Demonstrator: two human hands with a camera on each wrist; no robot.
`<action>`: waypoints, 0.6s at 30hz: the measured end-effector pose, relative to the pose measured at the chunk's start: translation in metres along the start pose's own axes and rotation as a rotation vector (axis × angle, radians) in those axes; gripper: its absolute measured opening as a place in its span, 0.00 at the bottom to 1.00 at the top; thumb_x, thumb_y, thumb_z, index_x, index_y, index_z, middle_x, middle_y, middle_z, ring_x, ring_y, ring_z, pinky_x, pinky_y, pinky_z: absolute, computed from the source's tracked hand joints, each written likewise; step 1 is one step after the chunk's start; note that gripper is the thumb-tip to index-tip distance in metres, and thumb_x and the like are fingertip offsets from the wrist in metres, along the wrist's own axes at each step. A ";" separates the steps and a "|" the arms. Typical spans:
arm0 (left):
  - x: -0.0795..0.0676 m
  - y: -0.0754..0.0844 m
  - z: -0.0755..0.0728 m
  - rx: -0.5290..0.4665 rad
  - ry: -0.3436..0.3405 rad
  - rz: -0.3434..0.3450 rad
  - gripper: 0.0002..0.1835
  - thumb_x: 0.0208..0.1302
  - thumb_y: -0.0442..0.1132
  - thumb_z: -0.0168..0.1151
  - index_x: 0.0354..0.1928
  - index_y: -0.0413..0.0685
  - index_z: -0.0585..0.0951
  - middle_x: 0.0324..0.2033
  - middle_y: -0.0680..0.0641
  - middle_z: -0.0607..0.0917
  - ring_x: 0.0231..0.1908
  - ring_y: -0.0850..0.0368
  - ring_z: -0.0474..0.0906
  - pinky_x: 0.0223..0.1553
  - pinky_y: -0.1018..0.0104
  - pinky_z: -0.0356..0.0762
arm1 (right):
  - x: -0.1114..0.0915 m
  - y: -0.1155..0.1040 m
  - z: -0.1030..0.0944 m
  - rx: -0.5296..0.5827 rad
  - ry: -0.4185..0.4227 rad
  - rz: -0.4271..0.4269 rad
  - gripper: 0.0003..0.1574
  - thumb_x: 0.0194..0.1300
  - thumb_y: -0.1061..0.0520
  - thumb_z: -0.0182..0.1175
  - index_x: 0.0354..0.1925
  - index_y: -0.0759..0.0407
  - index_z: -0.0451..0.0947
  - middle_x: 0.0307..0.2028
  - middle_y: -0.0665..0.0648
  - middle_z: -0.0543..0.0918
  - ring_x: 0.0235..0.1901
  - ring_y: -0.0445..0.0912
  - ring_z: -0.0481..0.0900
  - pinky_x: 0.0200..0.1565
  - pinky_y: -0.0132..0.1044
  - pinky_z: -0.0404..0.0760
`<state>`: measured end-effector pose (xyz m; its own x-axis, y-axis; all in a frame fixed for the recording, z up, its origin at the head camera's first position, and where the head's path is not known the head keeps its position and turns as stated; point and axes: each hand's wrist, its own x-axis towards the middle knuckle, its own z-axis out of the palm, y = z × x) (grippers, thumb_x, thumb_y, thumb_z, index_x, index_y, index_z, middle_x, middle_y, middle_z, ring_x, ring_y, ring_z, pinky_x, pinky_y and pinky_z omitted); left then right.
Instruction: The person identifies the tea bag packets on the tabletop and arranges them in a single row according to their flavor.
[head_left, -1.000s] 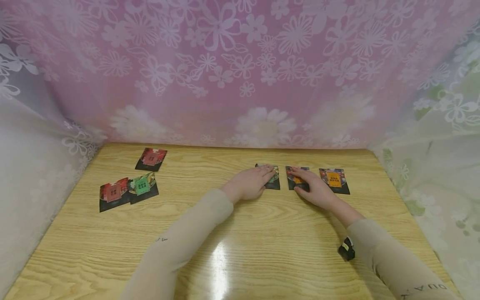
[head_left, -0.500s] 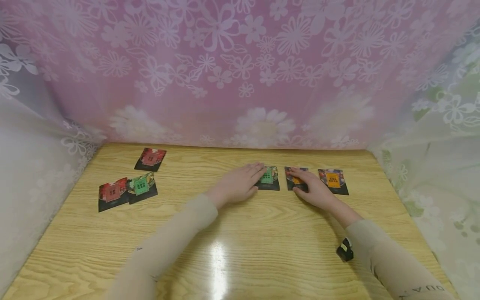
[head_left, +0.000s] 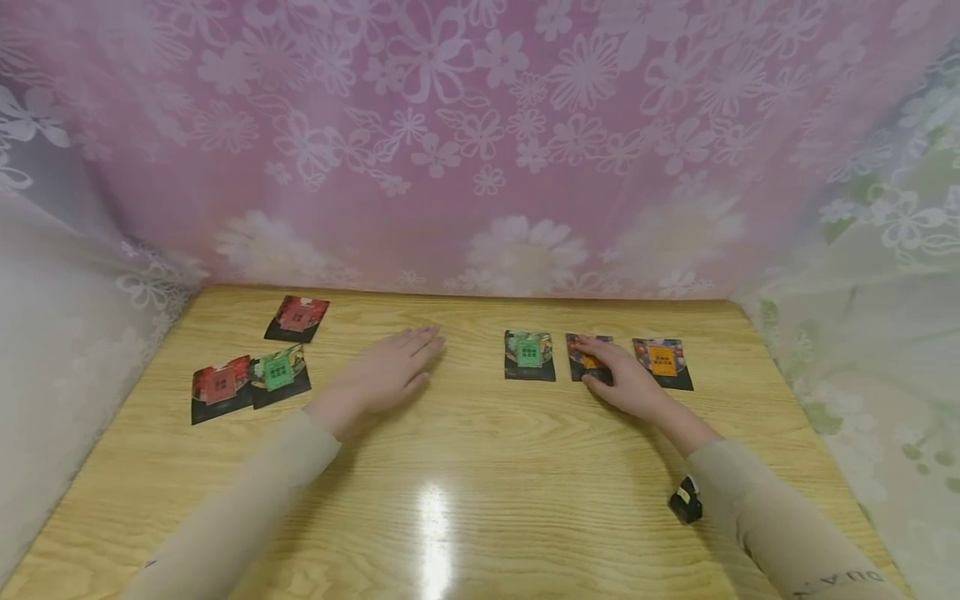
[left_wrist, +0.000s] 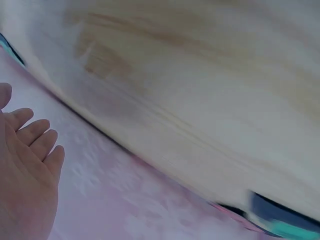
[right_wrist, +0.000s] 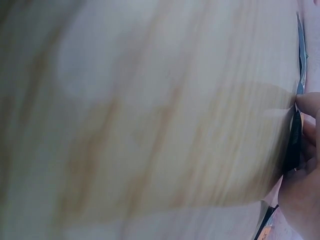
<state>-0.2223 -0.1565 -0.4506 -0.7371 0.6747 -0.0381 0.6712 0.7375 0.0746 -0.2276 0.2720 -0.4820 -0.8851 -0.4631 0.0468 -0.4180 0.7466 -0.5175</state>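
Orange-labelled packet (head_left: 589, 362) lay under the right hand (head_left: 621, 377), thumb and fingers spread across it. Well left of that packet, the left hand (head_left: 392, 372) stretched out, holding nothing. Arranging seemed underway; next likely called for reaching a red packet (head_left: 297, 317), farther left.

Curtained table booth, kind of room around it not determinable. Furnishing: one yellowish wood-grain tabletop (head_left: 540, 475), a bright streak of reflected light (head_left: 435, 537) on its near part. Hangings: one pink floral curtain (head_left: 420, 150) along the far edge, with white daisies; one whitish left drape (head_left: 60, 317) and one whitish right drape (head_left: 862, 325), the latter with green leaf motifs, closing three sides
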 end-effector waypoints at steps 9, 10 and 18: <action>-0.061 -0.026 0.002 -0.003 0.096 -0.123 0.32 0.83 0.47 0.55 0.81 0.42 0.65 0.82 0.38 0.63 0.82 0.39 0.58 0.83 0.43 0.60 | 0.001 0.000 0.000 -0.002 -0.004 0.003 0.37 0.78 0.59 0.62 0.79 0.62 0.66 0.81 0.68 0.62 0.79 0.71 0.58 0.75 0.75 0.62; -0.067 -0.029 0.003 -0.004 0.097 -0.136 0.32 0.83 0.47 0.55 0.81 0.42 0.65 0.82 0.38 0.63 0.82 0.40 0.58 0.83 0.43 0.60 | 0.001 0.000 0.000 -0.003 -0.006 0.003 0.37 0.78 0.59 0.61 0.79 0.62 0.65 0.81 0.68 0.61 0.79 0.71 0.58 0.75 0.75 0.62; -0.103 -0.049 0.004 -0.001 0.088 -0.209 0.31 0.82 0.44 0.55 0.79 0.37 0.67 0.80 0.34 0.66 0.80 0.34 0.61 0.79 0.36 0.63 | 0.000 0.001 0.000 -0.004 -0.008 0.015 0.37 0.78 0.58 0.61 0.80 0.62 0.65 0.82 0.68 0.61 0.79 0.71 0.57 0.75 0.75 0.61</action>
<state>-0.1788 -0.2617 -0.4544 -0.8644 0.5016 0.0346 0.5027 0.8612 0.0752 -0.2277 0.2730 -0.4823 -0.8896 -0.4556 0.0319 -0.4053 0.7554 -0.5149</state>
